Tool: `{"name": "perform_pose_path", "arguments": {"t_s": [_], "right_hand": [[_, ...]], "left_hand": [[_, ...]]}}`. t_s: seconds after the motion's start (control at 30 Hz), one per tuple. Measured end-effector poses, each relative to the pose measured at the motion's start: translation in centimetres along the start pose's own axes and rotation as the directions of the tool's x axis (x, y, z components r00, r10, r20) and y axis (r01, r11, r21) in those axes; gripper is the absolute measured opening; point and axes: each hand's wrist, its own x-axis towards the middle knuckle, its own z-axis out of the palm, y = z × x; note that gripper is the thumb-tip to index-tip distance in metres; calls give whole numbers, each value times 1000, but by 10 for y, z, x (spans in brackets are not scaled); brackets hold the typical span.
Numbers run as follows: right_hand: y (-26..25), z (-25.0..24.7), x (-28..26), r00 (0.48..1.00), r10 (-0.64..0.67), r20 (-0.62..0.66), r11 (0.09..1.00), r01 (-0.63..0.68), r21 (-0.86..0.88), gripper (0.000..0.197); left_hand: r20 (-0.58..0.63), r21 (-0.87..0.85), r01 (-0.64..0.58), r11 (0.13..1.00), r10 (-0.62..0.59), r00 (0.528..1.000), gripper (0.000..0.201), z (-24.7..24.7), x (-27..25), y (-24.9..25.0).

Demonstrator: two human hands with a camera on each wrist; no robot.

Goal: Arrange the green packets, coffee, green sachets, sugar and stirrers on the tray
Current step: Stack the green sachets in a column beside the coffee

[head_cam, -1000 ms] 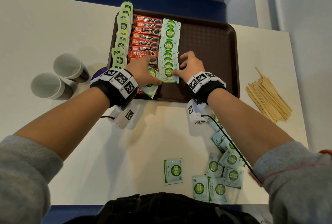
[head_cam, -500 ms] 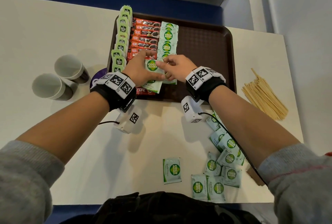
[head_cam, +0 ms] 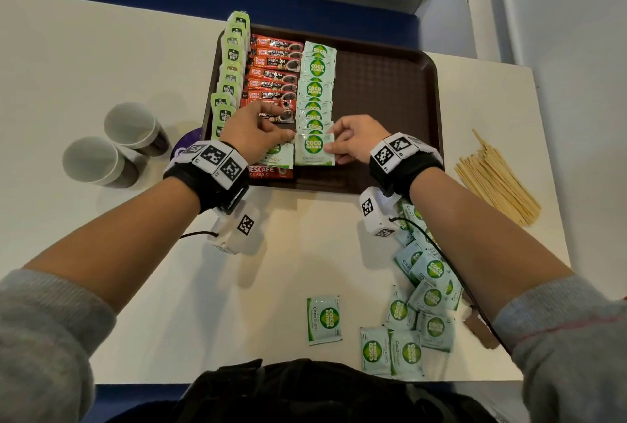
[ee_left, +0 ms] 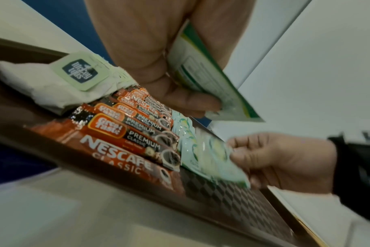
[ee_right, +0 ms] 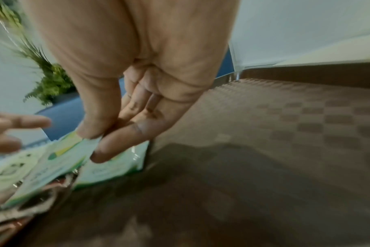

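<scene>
On the brown tray (head_cam: 390, 100) lie a column of green tea packets (head_cam: 231, 80), a column of red coffee sticks (head_cam: 276, 73) and a column of green Coco Natura sachets (head_cam: 317, 83). My right hand (head_cam: 334, 148) pinches one green sachet (head_cam: 314, 149) by its right edge at the near end of that column; the pinching fingers (ee_right: 116, 142) show in the right wrist view. My left hand (head_cam: 288, 133) grips a few more sachets (ee_left: 201, 80) in its palm, fingertips at the sachet's top left corner. Stirrers (head_cam: 495, 178) lie on the table, right of the tray.
Several loose green sachets (head_cam: 427, 304) lie on the white table under my right forearm, and one (head_cam: 323, 319) lies apart. Two paper cups (head_cam: 135, 127) (head_cam: 95, 161) stand left of the tray beside a purple object (head_cam: 186, 148). A black bag (head_cam: 305, 388) lies at the near edge.
My right hand took a sachet from the left hand's stack and brought it down to the near end of the sachet column. The left hand stayed beside it with the other sachets.
</scene>
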Motion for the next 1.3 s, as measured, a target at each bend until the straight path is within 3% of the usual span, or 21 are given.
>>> {"name": "perform_pose_path", "arguments": {"t_s": [0.2, 0.67, 0.87, 1.0, 1.1, 1.17, 1.3], "right_hand": [[17, 5, -2, 995, 73, -69, 986, -82, -145, 19], [14, 12, 4, 955, 57, -290, 986, -99, -131, 13], [10, 6, -3, 962, 155, -225, 982, -174, -68, 29], [10, 8, -2, 965, 166, -204, 984, -175, -26, 30], [10, 9, -4, 973, 44, -225, 983, -83, -165, 31], [7, 10, -7, 987, -71, -145, 959, 27, -283, 40], [4, 18, -8, 984, -170, 44, 789, 163, -592, 55]], "left_hand": [[27, -38, 5, 999, -4, 1000, 31, -4, 0, 2], [41, -49, 22, 999, -20, 999, 34, -4, 3, 0], [42, -35, 18, 999, -17, 999, 36, -3, 4, 1], [47, -27, 22, 999, -21, 999, 36, -2, 3, 2], [47, -34, 24, 999, -22, 999, 36, -3, 3, 1], [46, -34, 17, 999, -16, 999, 36, -3, 3, 1], [43, -16, 0, 1000, 1, 999, 37, -2, 2, 3]]}}
